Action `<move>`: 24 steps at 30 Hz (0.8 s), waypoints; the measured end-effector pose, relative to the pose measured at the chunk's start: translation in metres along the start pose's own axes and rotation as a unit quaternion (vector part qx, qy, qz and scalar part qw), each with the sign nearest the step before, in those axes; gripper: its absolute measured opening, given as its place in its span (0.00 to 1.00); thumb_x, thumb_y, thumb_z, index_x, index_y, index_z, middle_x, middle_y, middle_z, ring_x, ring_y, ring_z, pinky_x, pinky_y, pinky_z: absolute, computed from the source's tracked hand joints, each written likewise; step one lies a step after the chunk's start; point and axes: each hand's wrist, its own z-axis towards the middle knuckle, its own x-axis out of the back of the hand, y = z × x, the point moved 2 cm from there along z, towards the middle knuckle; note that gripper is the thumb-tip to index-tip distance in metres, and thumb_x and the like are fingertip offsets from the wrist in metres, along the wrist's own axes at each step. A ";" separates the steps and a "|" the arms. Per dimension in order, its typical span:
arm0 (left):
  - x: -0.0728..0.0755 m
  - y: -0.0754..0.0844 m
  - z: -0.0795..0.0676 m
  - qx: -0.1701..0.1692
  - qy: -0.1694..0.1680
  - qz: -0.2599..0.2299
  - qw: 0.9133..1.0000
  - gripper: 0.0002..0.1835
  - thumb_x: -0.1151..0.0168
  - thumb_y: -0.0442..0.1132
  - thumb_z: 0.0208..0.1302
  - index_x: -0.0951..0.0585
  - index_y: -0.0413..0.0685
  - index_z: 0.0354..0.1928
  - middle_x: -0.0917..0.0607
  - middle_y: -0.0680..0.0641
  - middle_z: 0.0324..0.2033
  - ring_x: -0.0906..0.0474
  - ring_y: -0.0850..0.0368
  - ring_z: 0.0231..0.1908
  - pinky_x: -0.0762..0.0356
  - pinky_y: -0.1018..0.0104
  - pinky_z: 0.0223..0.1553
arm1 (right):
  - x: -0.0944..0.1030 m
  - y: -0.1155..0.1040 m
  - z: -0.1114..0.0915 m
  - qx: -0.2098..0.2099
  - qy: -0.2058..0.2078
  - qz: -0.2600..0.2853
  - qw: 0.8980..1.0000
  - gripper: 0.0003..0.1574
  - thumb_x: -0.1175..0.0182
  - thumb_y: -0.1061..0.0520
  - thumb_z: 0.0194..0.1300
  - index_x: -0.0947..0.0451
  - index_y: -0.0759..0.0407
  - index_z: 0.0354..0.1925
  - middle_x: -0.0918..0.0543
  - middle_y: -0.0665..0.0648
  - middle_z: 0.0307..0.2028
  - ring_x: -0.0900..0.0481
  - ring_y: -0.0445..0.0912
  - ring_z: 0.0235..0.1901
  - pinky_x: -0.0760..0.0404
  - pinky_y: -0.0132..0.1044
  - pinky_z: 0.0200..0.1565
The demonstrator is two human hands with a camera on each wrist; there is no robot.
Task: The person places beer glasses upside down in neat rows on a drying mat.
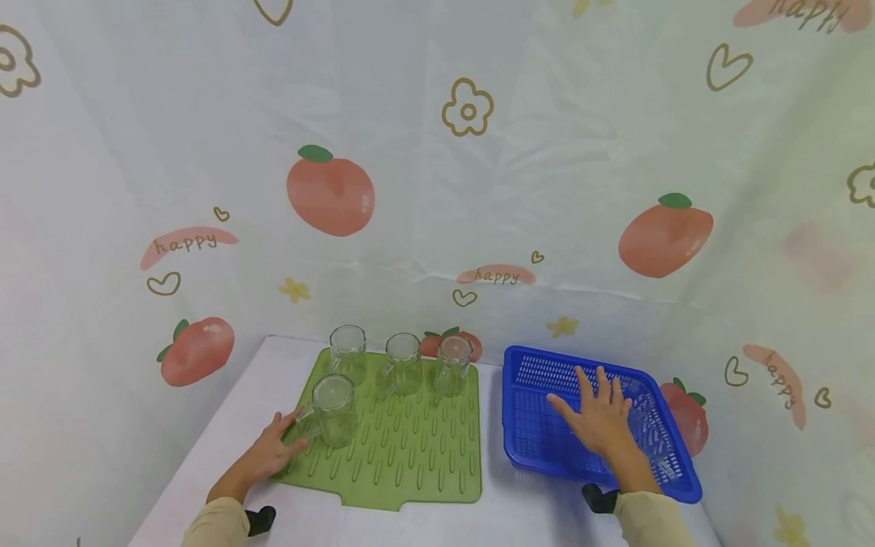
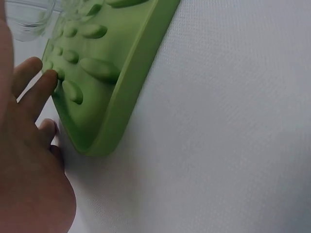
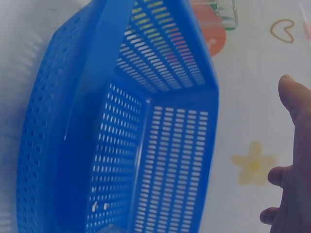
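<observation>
My left hand [image 1: 270,450] is at the left edge of the green drying mat [image 1: 410,475], its loosely extended fingers right by the handle of a clear glass mug [image 1: 335,414]. In the left wrist view, the fingers [image 2: 41,92] overlap the mat's raised rim. Three more glass mugs stand along the back of the mat: one at left [image 1: 349,357], one in the middle [image 1: 405,368] and one at right [image 1: 453,368]. Over the blue basket [image 1: 540,467], my right hand [image 1: 601,422] is spread with nothing in it. Clear glassware [image 1: 649,429] lies at the basket's right side, partly hidden by that hand.
Both mat and basket lie on a white table [image 1: 307,520], with a gap between them. A white printed curtain [image 1: 410,228] hangs behind and at both sides, close to the back mugs and the basket.
</observation>
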 end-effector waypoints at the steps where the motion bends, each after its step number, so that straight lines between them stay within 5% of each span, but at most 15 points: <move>1: -0.001 0.000 0.000 -0.001 -0.004 0.000 1.000 0.48 0.37 0.57 0.68 0.44 0.32 0.77 0.48 0.17 0.73 0.62 0.15 0.74 0.55 0.17 0.68 | 0.001 0.001 0.000 -0.003 0.000 -0.001 1.000 0.64 0.55 0.21 0.70 0.58 0.62 0.81 0.65 0.79 0.78 0.69 0.82 0.75 0.67 0.84 0.67; 9: -0.010 0.001 -0.003 -0.060 0.041 0.066 0.995 0.53 0.27 0.57 0.56 0.37 0.30 0.73 0.40 0.23 0.73 0.56 0.11 0.71 0.55 0.15 0.64 | 0.008 0.009 0.002 -0.019 -0.002 -0.011 1.000 0.65 0.55 0.20 0.69 0.59 0.63 0.81 0.64 0.81 0.77 0.68 0.83 0.75 0.67 0.83 0.68; 18: -0.018 0.001 -0.002 -0.050 0.032 0.144 0.988 0.59 0.23 0.65 0.46 0.35 0.38 0.74 0.42 0.27 0.76 0.55 0.13 0.72 0.50 0.16 0.66 | 0.009 0.023 0.004 -0.027 0.006 -0.027 0.999 0.65 0.56 0.20 0.69 0.58 0.65 0.80 0.63 0.82 0.77 0.67 0.84 0.74 0.65 0.84 0.67; 24: -0.023 -0.001 -0.001 -0.041 0.041 0.141 0.988 0.64 0.22 0.68 0.39 0.36 0.41 0.76 0.45 0.27 0.77 0.58 0.15 0.73 0.56 0.18 0.68 | 0.012 0.032 0.007 -0.039 -0.005 -0.018 0.999 0.67 0.58 0.19 0.69 0.61 0.66 0.80 0.65 0.83 0.76 0.69 0.84 0.73 0.68 0.84 0.67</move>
